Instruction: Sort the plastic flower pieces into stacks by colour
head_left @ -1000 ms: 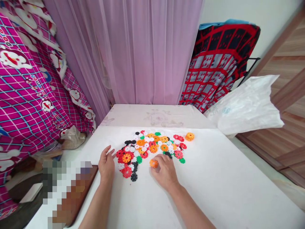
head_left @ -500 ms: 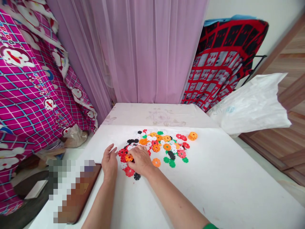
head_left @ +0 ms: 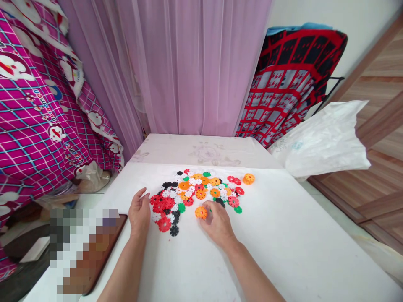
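Flower-shaped plastic discs in red, white, black, orange and green lie in a loose, overlapping spread on the white table (head_left: 283, 235). My right hand (head_left: 218, 224) is at the front of the spread, thumb and fingertips closed on an orange notched disc (head_left: 201, 212). Whether a second orange disc sits under it, I cannot tell. Beside the left end of the spread, near the red discs (head_left: 164, 224), my left hand (head_left: 139, 214) is held with fingers loosely bent and apart, nothing in it. A small orange stack (head_left: 248, 179) stands apart at the right end.
A brown flat case (head_left: 94, 260), partly blurred out, lies at the table's left edge. On the right hangs a white plastic bag (head_left: 321, 142) by the table's far corner. Purple curtains (head_left: 201, 67) hang behind the table, with patterned pink fabric (head_left: 37, 126) on the left.
My right hand has carried an orange disc rightward from the left red discs to where a lone orange disc lay. My left hand stays beside the spread. The view has shifted slightly.
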`<state>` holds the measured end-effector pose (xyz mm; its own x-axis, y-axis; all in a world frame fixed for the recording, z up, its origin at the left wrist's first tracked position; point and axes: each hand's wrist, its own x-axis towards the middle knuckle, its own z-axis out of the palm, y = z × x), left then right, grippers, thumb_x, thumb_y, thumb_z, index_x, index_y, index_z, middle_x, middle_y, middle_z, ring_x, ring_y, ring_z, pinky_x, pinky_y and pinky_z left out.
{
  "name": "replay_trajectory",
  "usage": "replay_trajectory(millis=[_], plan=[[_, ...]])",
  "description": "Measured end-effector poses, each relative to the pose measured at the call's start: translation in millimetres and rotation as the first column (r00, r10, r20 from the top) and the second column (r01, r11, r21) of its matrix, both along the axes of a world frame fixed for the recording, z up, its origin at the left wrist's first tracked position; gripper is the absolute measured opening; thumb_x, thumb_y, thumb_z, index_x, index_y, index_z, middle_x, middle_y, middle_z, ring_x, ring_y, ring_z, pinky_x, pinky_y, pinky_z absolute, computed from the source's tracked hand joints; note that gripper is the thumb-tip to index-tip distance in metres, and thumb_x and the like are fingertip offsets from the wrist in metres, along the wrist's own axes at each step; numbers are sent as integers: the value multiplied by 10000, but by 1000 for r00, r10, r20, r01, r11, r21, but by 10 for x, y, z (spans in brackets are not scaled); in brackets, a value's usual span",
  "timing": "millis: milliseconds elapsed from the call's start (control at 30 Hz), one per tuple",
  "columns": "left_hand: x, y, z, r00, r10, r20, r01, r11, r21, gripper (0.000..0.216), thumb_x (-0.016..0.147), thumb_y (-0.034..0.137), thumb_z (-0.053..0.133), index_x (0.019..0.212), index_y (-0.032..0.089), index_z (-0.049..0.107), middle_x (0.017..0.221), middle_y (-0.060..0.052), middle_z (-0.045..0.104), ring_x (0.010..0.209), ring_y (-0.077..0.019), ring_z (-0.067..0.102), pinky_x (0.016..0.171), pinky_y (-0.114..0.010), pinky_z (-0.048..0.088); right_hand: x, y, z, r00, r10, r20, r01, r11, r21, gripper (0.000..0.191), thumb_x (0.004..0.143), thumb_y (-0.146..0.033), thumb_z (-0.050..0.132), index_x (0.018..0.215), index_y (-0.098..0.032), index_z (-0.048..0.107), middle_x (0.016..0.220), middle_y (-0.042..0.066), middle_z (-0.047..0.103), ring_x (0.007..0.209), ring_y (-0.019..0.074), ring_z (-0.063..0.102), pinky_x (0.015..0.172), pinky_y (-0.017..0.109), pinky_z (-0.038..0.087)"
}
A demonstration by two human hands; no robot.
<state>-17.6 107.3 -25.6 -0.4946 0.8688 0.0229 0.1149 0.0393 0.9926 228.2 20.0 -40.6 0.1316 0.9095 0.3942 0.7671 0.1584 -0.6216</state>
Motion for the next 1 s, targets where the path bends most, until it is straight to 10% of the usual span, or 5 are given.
replay_trajectory(millis=[800, 1000], plan=[[-11, -29, 8, 995, -74, -68, 75, 997, 13, 447, 759, 336, 553, 1178, 202, 630, 893, -56, 729, 1009, -216, 669, 880, -336, 503, -60, -14, 70, 995, 7, 100, -6, 1000, -12, 336, 732, -246, 690, 1058, -213, 612, 1023, 41, 687, 958, 231, 581, 856, 362, 418], [-6, -38, 28, 991, -54, -119, 55, 998, 5, 465, 732, 394, 579, 1150, 203, 651, 746, -9, 684, 691, -168, 636, 664, -287, 507, 297, 240, 186, 959, -174, 225, 160, 984, 77, 158, 823, -268, 623, 968, -217, 661, 958, 48, 700, 943, 238, 556, 834, 360, 389]])
